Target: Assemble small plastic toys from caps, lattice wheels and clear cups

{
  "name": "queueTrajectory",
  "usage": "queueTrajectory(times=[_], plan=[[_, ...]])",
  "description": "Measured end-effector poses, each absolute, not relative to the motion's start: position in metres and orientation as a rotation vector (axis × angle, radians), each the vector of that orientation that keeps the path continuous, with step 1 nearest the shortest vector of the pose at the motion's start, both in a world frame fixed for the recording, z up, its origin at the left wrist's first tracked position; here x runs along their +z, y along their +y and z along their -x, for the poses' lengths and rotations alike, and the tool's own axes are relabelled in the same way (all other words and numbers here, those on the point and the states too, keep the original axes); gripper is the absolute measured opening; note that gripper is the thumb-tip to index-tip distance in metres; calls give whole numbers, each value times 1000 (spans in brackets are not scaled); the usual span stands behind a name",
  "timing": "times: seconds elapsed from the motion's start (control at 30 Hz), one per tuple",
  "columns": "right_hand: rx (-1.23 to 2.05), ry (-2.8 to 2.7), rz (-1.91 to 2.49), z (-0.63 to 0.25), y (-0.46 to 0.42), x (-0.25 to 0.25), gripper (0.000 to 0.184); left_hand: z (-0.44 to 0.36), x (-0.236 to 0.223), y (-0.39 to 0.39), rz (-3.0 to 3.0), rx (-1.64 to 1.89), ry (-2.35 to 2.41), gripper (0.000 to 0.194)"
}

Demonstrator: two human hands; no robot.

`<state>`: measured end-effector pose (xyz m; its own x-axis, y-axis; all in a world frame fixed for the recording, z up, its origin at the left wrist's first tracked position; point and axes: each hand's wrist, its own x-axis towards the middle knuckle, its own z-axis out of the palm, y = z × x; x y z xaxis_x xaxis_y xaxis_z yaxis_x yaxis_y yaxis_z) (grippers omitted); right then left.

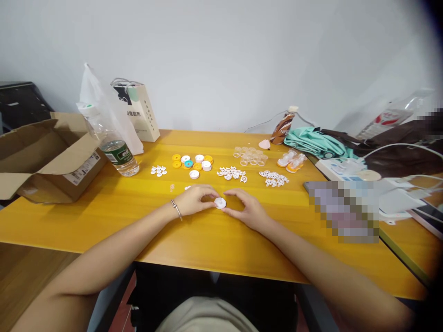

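Observation:
A small white round disc (220,203) is held just above the front middle of the table. My left hand (194,200), with a bracelet on its wrist, pinches it between thumb and fingers at its left side. From the right, my right hand (249,210) curves around it with fingers and thumb apart. Its thumb tip is at the disc's lower edge, and the index finger shows a small gap above. Beyond lie white spoked pieces (231,174), yellow, white and blue round wheels (188,164), and small white caps (158,171). A tiny clear piece (172,187) lies near my left hand.
At the left stand an open cardboard box (65,161), a water bottle (117,154) and a paper bag (145,115). Clear rings (249,157), more white pieces (274,178), a brown bottle (284,127), green cloth (311,142), and a pixelated flat object (341,210) by chargers lie right.

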<state>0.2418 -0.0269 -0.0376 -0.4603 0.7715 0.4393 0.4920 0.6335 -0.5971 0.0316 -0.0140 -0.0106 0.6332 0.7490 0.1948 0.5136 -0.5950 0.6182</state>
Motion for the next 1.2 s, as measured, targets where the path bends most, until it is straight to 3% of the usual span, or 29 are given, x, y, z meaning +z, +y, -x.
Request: queueTrajectory(times=[0.27, 1.2], plan=[[630, -2180, 979, -241, -28, -37, 17, -36, -16, -17, -2285, 597, 1015, 21], [513, -2213, 825, -243, -26, -43, 13, -32, -18, -17, -2674, 619, 835, 21]])
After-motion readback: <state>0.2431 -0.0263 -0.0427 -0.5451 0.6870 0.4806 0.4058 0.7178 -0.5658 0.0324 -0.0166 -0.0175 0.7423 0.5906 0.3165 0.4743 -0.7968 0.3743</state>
